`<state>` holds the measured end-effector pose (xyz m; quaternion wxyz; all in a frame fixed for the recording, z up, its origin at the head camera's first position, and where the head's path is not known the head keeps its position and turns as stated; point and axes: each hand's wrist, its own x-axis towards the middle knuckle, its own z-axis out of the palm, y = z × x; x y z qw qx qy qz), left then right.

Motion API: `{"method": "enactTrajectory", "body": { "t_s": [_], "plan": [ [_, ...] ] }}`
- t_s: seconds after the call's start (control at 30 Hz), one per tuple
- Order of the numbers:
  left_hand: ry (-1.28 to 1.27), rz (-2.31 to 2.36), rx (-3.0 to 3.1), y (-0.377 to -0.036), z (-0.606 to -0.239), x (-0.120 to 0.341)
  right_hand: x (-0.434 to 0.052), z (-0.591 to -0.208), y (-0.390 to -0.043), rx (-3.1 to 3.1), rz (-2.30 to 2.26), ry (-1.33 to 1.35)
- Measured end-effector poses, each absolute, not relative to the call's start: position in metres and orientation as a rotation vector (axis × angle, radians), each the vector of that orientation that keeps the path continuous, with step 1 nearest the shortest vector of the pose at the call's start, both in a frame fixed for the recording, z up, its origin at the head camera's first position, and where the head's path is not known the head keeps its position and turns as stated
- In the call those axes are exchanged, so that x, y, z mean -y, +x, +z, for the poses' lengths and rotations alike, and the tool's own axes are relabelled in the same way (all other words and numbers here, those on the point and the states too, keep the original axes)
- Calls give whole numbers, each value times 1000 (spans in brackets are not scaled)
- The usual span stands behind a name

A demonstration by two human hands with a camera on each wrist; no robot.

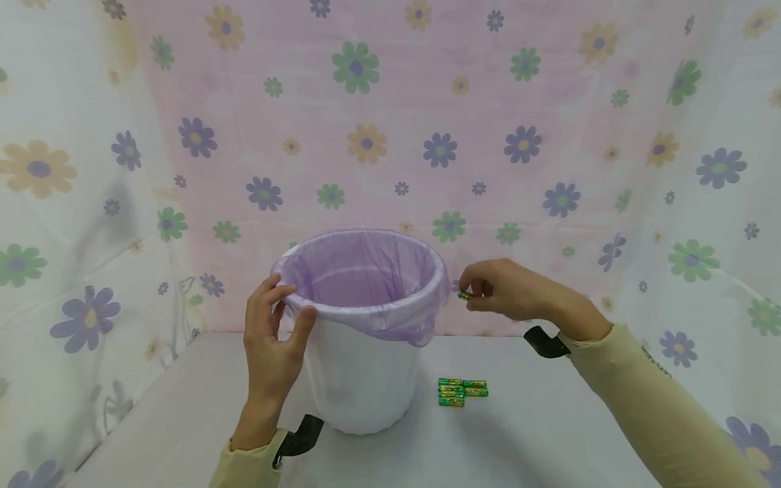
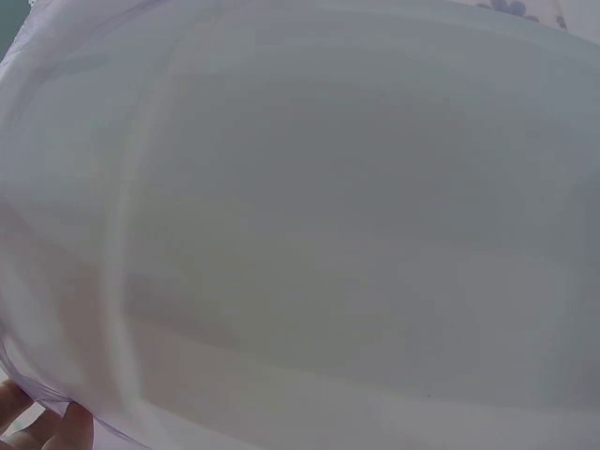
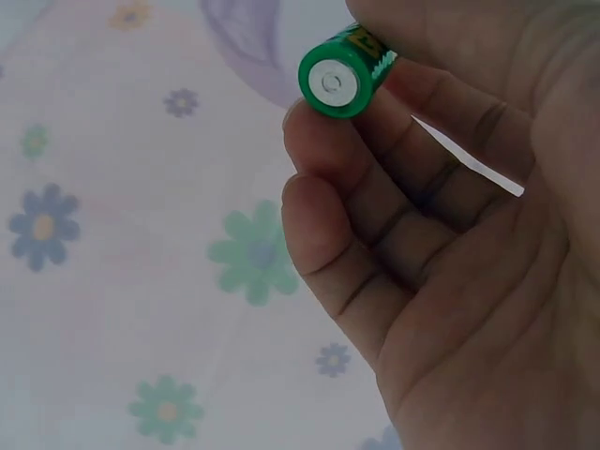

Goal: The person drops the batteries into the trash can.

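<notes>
A white bin (image 1: pixel 360 379) stands upright, lined with a sheer purple bag (image 1: pixel 409 327) folded over its rim. My left hand (image 1: pixel 272 349) grips that rim at the left, thumb on the near side; in the left wrist view its fingertips (image 2: pixel 70 429) show at the bag's edge against the pale bin wall. To the right of the rim, about level with it, my right hand (image 1: pixel 512 290) pinches a green battery (image 3: pixel 337 80) between thumb and fingers, its flat silver end toward the right wrist camera. Several more green-and-gold batteries (image 1: pixel 451 391) lie close together on the table right of the bin.
The white table (image 1: pixel 537 420) reaches back to a pink flowered cloth (image 1: pixel 403 95) hung behind the bin. Flowered cloth also hangs on the left and right sides. A black band piece (image 1: pixel 546 342) sits at each wrist.
</notes>
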<state>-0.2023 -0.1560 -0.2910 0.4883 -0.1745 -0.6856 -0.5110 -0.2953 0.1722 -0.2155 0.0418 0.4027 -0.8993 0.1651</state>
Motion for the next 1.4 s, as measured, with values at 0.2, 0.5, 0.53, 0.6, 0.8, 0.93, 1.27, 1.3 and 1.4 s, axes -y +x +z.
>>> {"method": "enactTrajectory", "body": {
  "t_s": [0.2,0.5,0.53,0.6,0.8,0.93,1.27,1.3,1.4],
  "plan": [
    [-419,-1238,1669,-203,-291,157,-162,-188,-299,2719,466,1214],
    [-416,-1250,1673,-203,-291,158,-131,-172,-305,2625,443,1312],
    [-414,-1250,1674,-203,-291,158,-126,-171,-306,2625,440,1311],
    [-410,-1250,1675,-202,-292,158,-117,-170,-306,2641,446,1311],
    [-420,-1258,1670,-202,-291,157,-90,-170,-314,2658,450,1334],
    [-436,-1260,1670,-202,-290,157,-77,-174,-323,2659,466,1366],
    [-452,-1255,1659,-204,-291,156,-56,-187,-337,2689,495,1389],
    [-449,-1253,1660,-203,-291,156,-54,-188,-338,2696,489,1390],
    [-440,-1245,1661,-203,-291,156,-49,-192,-339,2724,477,1382]
  ]
}}
